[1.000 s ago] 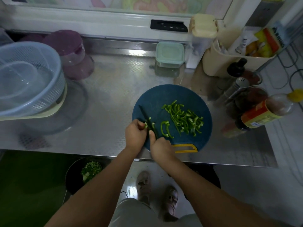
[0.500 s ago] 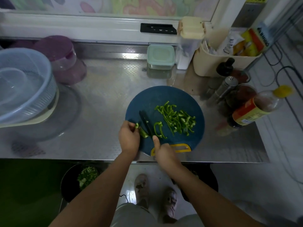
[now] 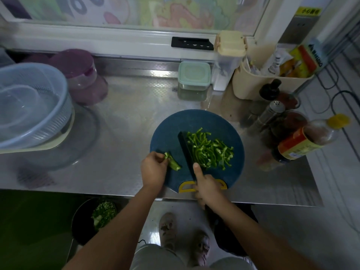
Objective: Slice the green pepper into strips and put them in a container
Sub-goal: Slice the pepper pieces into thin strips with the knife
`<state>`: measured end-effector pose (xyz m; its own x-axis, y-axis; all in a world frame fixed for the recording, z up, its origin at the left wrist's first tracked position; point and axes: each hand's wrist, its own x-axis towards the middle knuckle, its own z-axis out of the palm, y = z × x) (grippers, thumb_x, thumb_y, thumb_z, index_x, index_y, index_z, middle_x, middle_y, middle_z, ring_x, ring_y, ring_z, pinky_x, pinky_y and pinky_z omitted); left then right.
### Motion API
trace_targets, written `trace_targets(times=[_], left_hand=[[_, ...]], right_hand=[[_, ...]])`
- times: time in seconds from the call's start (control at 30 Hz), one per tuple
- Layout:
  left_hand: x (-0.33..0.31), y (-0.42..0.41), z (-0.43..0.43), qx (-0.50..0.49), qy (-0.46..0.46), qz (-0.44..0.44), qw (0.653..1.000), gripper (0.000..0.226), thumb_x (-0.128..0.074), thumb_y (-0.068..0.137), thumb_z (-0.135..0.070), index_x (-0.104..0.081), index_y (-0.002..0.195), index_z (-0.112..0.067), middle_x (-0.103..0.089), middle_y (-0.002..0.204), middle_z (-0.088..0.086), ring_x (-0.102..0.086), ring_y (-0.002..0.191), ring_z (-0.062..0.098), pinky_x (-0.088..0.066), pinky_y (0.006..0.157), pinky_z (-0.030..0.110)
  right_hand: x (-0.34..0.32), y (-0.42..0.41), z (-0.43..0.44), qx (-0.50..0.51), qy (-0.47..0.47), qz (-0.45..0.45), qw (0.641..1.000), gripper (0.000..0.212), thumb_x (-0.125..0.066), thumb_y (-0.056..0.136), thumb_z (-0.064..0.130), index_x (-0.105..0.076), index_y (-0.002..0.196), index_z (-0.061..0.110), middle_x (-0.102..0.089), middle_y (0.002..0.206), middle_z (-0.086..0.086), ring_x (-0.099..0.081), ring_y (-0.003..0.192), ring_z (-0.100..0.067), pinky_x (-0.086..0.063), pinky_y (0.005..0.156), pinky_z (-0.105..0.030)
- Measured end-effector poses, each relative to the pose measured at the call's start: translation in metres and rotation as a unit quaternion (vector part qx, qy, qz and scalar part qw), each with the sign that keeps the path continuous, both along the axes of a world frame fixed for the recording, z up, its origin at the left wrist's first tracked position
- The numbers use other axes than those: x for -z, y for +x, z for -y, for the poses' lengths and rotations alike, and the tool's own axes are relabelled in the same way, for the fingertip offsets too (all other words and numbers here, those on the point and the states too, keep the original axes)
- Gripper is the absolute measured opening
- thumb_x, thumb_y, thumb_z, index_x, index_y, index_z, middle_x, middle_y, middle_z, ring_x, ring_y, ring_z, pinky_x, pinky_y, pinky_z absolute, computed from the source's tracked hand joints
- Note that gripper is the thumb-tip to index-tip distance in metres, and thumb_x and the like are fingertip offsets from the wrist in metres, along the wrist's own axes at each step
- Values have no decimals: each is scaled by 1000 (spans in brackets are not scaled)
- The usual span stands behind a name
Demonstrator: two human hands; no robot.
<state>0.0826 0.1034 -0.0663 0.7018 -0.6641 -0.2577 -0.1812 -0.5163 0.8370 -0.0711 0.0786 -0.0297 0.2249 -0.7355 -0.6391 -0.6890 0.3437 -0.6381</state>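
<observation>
My left hand (image 3: 153, 170) pinches the uncut pepper piece (image 3: 173, 163) clear of the knife (image 3: 186, 151), which my right hand (image 3: 207, 187) grips, forefinger along the spine, apparently to push the strips (image 3: 210, 150) right.

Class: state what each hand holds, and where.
Left hand pinches the pepper piece by its left end; right hand grips the knife by its handle.

Left hand (image 3: 153, 170) pinches an uncut pepper piece (image 3: 173, 162) on the round blue cutting board (image 3: 196, 119); right hand (image 3: 208, 187) grips the dark knife (image 3: 186, 151), forefinger along the blade, with pepper strips (image 3: 210, 151) heaped just right of it.
</observation>
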Motion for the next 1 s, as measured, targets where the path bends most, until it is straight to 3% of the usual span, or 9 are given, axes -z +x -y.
trace_targets(times=[0.13,0.3,0.5,0.73,1.0], left_hand=[[-1,4,1,-3,2,-48,999,22,-73,78,-7,-57,69,-20,-64,71,2,-64,72,22,-54,72,38],[-5,7,2,3,10,-49,999,23,-74,77,-7,-58,67,-21,-64,70,-1,-63,70,20,-55,74,38],[-5,6,2,3,17,-46,999,22,-74,77,-9,-59,67,-21,-63,71,-1,-62,70,17,-53,72,35],[-5,4,2,21,17,-4,1000,22,-72,79,-10,-57,67,-22,-60,67,-5,-58,66,14,-50,67,31],[-2,4,1,14,3,-25,1000,21,-71,79,-7,-59,68,-20,-63,71,1,-60,69,18,-54,71,37]], right_hand=[[-5,12,-11,33,88,77,993,61,-28,94,62,-32,54,15,-28,45,0,-27,30,-11,-22,37,-17],[-11,15,-8,6,90,60,994,61,-29,92,64,-33,58,13,-31,45,-1,-30,27,-12,-25,37,-18],[-26,17,-2,27,186,55,981,60,-29,90,68,-38,67,13,-31,51,-2,-27,30,-14,-27,36,-15],[-32,22,3,0,183,29,983,62,-26,92,67,-43,73,10,-34,51,-4,-29,29,-14,-30,37,-16],[-33,25,2,-38,164,-23,985,63,-23,93,66,-41,67,11,-36,48,-5,-34,33,-18,-32,39,-20]])
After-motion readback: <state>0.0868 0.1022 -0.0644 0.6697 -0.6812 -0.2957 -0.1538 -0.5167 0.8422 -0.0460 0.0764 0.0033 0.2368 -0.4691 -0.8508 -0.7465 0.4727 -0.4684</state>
